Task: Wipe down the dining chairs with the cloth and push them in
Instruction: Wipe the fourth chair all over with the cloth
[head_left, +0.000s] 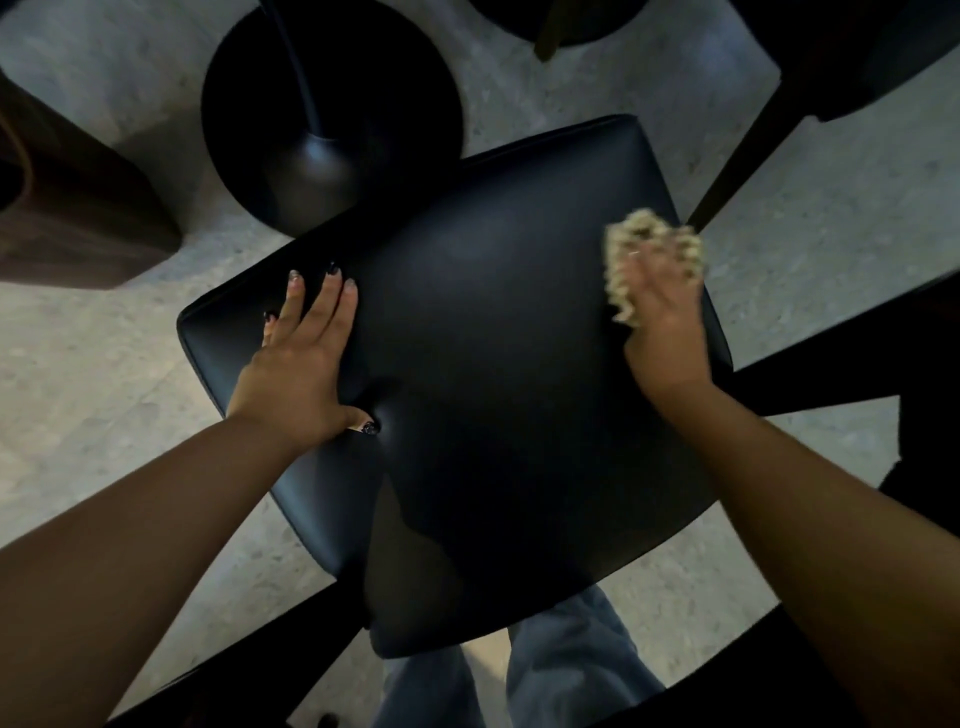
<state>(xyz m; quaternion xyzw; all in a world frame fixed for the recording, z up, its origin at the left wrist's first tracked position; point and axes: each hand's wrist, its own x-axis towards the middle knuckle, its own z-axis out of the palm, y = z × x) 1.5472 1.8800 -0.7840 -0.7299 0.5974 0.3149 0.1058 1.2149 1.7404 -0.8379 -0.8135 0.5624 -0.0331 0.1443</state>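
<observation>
Both hands rest on the black chair seat (467, 364): the left hand (304, 358) lies flat with fingers spread near its left edge, while the right hand (662, 317) presses a shaggy beige cloth (641, 244) against its right edge.

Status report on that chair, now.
Left hand flat on black chair seat. Right hand presses cloth at seat's right edge. Table pedestal base just ahead.
</observation>
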